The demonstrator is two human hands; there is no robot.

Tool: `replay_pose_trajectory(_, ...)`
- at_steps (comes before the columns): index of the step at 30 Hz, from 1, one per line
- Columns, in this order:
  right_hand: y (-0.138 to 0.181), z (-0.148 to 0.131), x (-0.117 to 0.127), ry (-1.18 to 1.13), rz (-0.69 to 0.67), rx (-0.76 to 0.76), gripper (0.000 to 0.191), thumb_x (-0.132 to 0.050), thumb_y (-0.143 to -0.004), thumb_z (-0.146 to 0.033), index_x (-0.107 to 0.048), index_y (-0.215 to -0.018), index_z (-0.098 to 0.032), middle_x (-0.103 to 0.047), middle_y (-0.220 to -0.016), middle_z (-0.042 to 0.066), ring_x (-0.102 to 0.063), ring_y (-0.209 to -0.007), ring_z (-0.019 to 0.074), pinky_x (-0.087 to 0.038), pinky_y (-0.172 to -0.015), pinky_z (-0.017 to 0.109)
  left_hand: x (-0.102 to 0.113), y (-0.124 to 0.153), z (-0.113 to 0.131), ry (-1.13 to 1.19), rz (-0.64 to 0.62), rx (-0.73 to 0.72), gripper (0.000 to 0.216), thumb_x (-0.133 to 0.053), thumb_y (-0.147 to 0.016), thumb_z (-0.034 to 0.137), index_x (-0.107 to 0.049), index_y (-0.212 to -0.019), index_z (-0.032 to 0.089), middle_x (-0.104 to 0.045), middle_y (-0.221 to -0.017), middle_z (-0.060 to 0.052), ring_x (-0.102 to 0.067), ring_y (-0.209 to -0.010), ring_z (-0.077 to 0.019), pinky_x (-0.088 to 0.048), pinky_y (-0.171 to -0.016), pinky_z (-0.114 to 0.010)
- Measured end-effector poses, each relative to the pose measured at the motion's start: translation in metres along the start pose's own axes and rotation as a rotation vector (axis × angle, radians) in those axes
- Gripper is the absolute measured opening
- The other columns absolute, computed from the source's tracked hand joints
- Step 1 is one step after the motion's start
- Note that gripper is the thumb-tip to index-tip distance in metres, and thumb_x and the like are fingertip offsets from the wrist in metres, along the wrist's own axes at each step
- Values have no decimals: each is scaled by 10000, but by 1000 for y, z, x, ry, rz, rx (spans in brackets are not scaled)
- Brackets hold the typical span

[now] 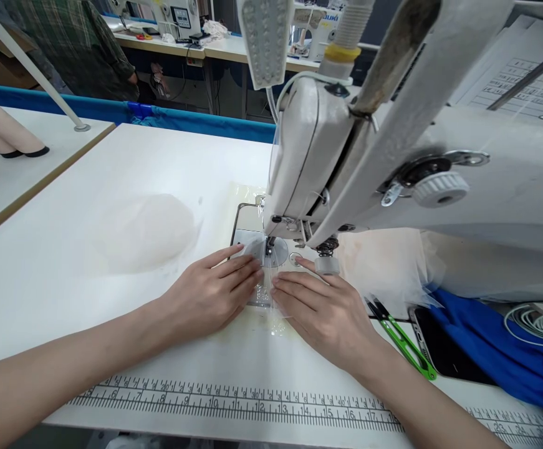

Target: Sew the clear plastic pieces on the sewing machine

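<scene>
A white sewing machine stands over the table, its presser foot down near the round needle plate. My left hand lies flat just left of the foot, fingers stretched out and together. On the other side, my right hand rests with its fingers extended toward the plate. Between the fingertips runs a thin see-through material, pressed to the machine bed by both hands; its edges are hard to make out. More sheer, pale fabric lies bunched under the machine arm at the right.
Green thread snips, a dark phone, blue cloth and a coiled cable lie at right. A pale sheer piece sits at left. A printed ruler follows the front edge. Behind, a person in plaid sits.
</scene>
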State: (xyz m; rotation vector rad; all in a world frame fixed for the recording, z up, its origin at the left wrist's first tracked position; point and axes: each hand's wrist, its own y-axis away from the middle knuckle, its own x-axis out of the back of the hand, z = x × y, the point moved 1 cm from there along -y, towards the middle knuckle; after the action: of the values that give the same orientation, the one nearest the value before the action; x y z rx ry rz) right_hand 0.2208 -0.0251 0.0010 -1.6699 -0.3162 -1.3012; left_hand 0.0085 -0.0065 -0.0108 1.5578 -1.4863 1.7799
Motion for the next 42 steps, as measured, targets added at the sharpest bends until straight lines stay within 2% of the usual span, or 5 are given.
replay_pose_trajectory(12, 2, 2, -4, 7, 29, 4, 203, -541, -916, -88, -722, -891, -177, -763, -977, 19, -700, -943, 160, -537, -909, 338, -1, 0, 1, -14, -2, -5, 261, -493, -936, 147, -670, -1110, 67, -711, -1127, -105, -649, -1106, -227, -463, -1081, -425)
replay_pose_trajectory(17, 4, 3, -7, 14, 25, -9, 189, -554, -909, -87, -729, -918, -158, -757, -1006, 48, -701, -947, 168, -517, -959, 361, -3, -2, -2, -31, -10, 15, 275, -464, -941, 139, -669, -1120, 99, -698, -1163, -88, -647, -1112, -205, -439, -1106, -424)
replay_pose_trajectory(34, 2, 6, -15, 113, -5, -16, 217, -547, -887, -43, -728, -978, -121, -746, -1053, 68, -707, -895, 177, -502, -984, 374, -5, -4, -4, -18, 29, 66, 272, -477, -947, 162, -652, -1150, 113, -702, -1156, -76, -650, -1110, -198, -301, -1187, -493)
replay_pose_trajectory(38, 3, 3, -14, 120, 25, -9, 184, -569, -895, -97, -729, -974, -140, -748, -1045, 66, -702, -894, 171, -493, -984, 360, -3, -4, -1, 16, 72, 64, 262, -506, -955, 237, -661, -1126, 113, -723, -1110, -61, -667, -1074, -182, -260, -1211, -457)
replay_pose_trajectory(42, 4, 2, -15, 112, 22, -11, 163, -578, -899, -120, -730, -957, -138, -748, -1045, 65, -698, -905, 175, -486, -992, 362, -2, -3, 1, 8, 76, 69, 247, -506, -956, 224, -674, -1097, 111, -733, -1082, -54, -677, -1046, -165, -249, -1218, -427)
